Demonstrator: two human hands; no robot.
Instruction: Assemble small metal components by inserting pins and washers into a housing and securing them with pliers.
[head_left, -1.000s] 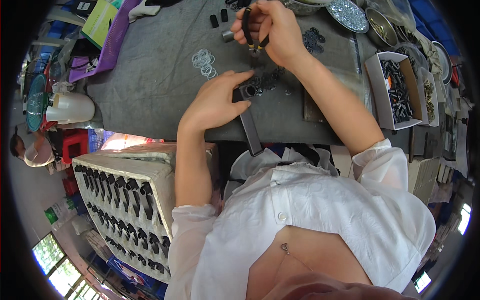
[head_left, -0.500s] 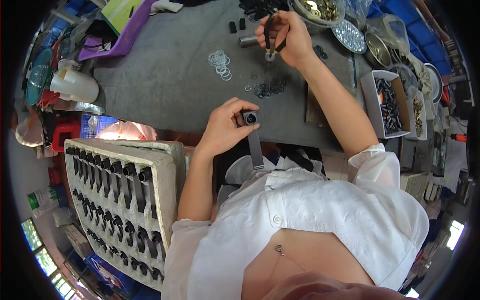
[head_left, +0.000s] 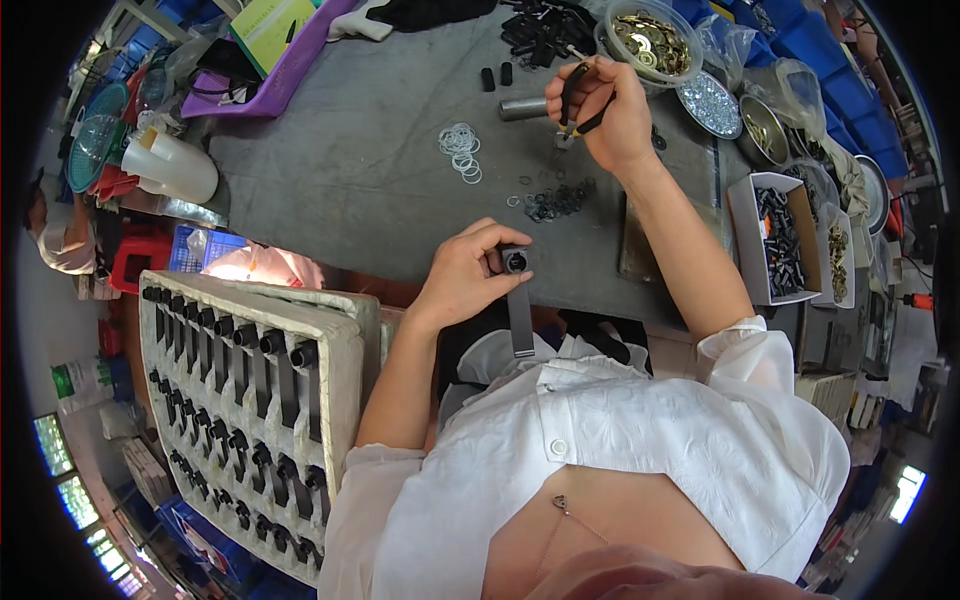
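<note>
My left hand (head_left: 462, 275) pinches a black part by its head, between thumb and fingers. The part has a round socket facing up and a long flat black bar (head_left: 521, 322) pointing toward my body. In my right hand (head_left: 622, 122), pliers (head_left: 586, 122) with black handles and a yellow band are gripped over the bench, jaws pointing down. Whether the jaws hold anything is too small to tell. Just below them lies a heap of small black rings (head_left: 560, 202). To their left is a loose pile of white rings (head_left: 460, 150).
A foam tray (head_left: 345, 345) with rows of black parts leans at my left. On the bench are a metal cylinder (head_left: 525, 108), black pieces (head_left: 545, 35), a purple bin (head_left: 285, 75), and a tub of brass-coloured parts (head_left: 650, 42). A white box (head_left: 745, 235) of black pieces stands right.
The view has shifted, so the bench and its things appear lower and further right. Both hands keep their holds, with little movement relative to the bench.
</note>
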